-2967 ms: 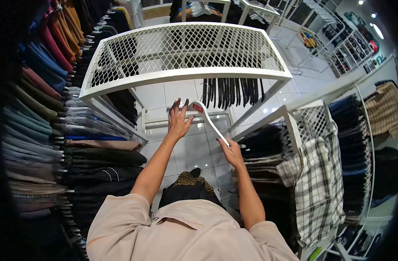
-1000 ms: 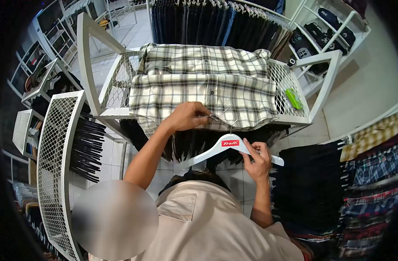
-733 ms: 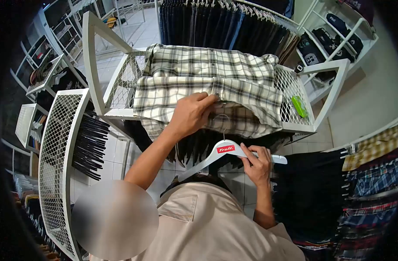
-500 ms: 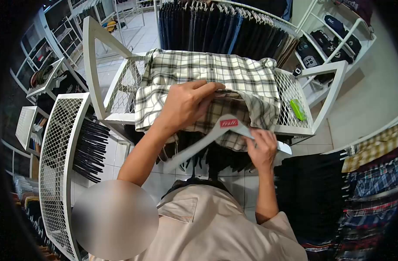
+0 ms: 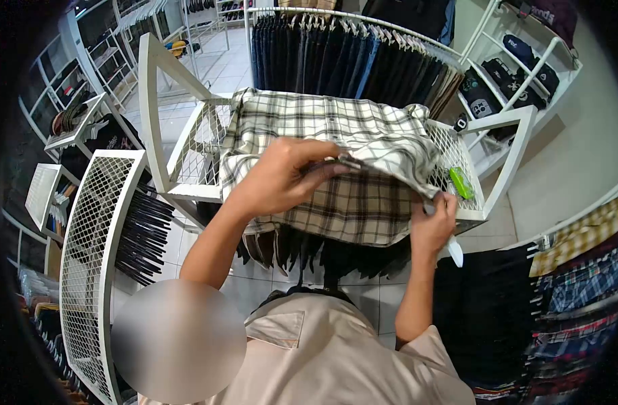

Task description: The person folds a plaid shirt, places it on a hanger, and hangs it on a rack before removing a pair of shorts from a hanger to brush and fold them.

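A black-and-cream plaid shirt (image 5: pixel 383 128) lies spread over a white mesh table, its near opening lifted so the brownish inside shows. My left hand (image 5: pixel 282 177) is closed in a pinch on the raised edge near the middle. At the opening's right side, my right hand (image 5: pixel 436 221) grips a white hanger (image 5: pixel 455 252). One white end of the hanger sticks out below that hand. The rest is hidden, apparently beneath the shirt's upper layer.
A bright green object (image 5: pixel 461 183) lies on the right part of the mesh table (image 5: pixel 198 190). Dark hangers (image 5: pixel 144 233) hang under a mesh rack at left. Jeans (image 5: pixel 316 61) line the rail behind. Caps (image 5: pixel 518 47) sit on shelves at right, above hanging plaid shirts (image 5: pixel 585 280).
My right hand has moved right, and the hanger's body with its red label has gone out of sight at the shirt opening. My left hand holds the edge slightly lower.
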A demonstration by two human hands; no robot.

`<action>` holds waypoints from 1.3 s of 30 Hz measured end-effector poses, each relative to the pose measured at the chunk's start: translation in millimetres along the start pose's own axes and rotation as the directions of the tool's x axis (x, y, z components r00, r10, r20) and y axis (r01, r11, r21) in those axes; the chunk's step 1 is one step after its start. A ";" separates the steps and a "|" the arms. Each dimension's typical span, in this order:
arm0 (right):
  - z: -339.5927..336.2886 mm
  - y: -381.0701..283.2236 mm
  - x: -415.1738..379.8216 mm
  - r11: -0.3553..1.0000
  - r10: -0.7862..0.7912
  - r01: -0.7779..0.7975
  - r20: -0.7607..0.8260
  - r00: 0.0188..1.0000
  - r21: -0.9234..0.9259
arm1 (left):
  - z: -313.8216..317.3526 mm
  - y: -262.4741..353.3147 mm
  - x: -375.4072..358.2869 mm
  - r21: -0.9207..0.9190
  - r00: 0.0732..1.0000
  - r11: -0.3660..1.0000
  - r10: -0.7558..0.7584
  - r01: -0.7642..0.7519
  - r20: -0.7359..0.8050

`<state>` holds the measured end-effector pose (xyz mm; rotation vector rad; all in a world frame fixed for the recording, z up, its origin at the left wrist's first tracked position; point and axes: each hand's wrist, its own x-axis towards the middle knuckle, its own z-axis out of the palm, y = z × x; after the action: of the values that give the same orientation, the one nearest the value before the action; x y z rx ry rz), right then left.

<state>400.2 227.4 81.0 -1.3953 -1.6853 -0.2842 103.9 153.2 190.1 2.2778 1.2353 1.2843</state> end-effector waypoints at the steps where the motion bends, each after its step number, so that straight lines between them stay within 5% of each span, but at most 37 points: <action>1: 9.0 -2.9 -1.0 1.000 -0.018 0.018 0.025 1.000 0.003 | 3.8 -2.5 -1.2 0.017 0.998 1.000 -0.015 0.014 0.066; 6: 64.2 -13.1 1.7 0.988 -0.129 0.127 0.022 0.991 0.091 | 40.0 -7.2 -23.6 -0.094 0.992 0.994 -0.035 0.047 0.120; 8: 85.1 -7.8 1.8 0.961 -0.194 0.186 0.020 0.981 0.206 | 44.5 -21.3 -30.1 0.028 0.975 0.995 -0.103 0.099 0.197; 9: 84.7 -16.0 2.9 0.939 -0.165 0.119 0.118 0.979 0.323 | 43.8 -27.0 -34.3 0.092 0.962 0.988 -0.143 0.125 0.233; 10: 86.0 -23.9 6.2 0.656 0.233 -0.540 0.538 0.810 0.528 | 38.6 -31.5 -37.6 0.038 0.928 0.981 -0.193 0.191 0.320; 12: 103.6 -4.7 -9.9 0.977 -0.147 0.068 0.407 0.901 0.201 | 27.2 -41.9 -35.3 -0.048 0.831 0.945 -0.259 0.323 0.492; 13: 103.3 1.4 -15.1 0.969 -0.184 0.095 0.412 0.892 0.227 | 33.1 -55.6 -34.2 -0.100 0.922 0.945 -0.277 0.313 0.269; 14: 104.3 7.6 -17.5 0.963 -0.196 0.092 0.423 0.885 0.253 | 37.5 -74.8 -30.0 -0.044 0.908 0.917 -0.383 0.395 0.170; 16: 100.8 16.6 -26.4 0.944 -0.234 0.142 0.298 0.926 0.299 | 52.4 -126.9 -31.3 0.497 0.989 0.855 -0.138 0.146 -0.054; 19: 82.2 15.7 -27.1 0.955 -0.063 0.048 0.043 0.997 0.293 | 71.8 -164.5 -42.4 0.470 0.965 0.853 -0.262 0.225 0.013; 20: 74.5 19.9 -21.6 0.987 -0.010 -0.007 0.105 0.994 0.160 | 75.0 -172.1 -44.8 0.480 0.970 0.850 -0.244 0.218 -0.008; 26: 89.5 33.0 7.2 0.997 -0.063 0.049 0.314 0.947 0.051 | 82.3 -176.6 -50.9 0.465 0.980 0.863 -0.188 0.198 -0.070; 29: 55.2 57.1 14.4 0.961 0.217 -0.226 0.070 0.974 0.161 | 78.3 -175.6 -54.8 0.468 0.971 0.852 -0.188 0.235 -0.147; 31: 23.3 88.3 9.3 0.945 0.239 -0.238 0.026 0.971 0.225 | 74.3 -166.4 -55.1 0.444 0.959 0.853 -0.210 0.274 -0.189; 34: -3.8 114.4 -20.1 0.985 0.069 -0.066 -0.016 0.997 0.157 | 78.6 -158.5 -52.5 0.436 0.949 0.856 -0.175 0.279 -0.263; 39: -45.4 106.5 -61.8 0.980 -0.062 0.031 0.150 0.987 0.196 | 89.3 -162.6 -51.6 0.519 0.907 0.746 -0.303 0.417 -0.293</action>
<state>512.6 191.8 23.2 -1.2612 -1.8228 -0.0355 72.0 228.4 15.7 2.1086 2.2710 1.0977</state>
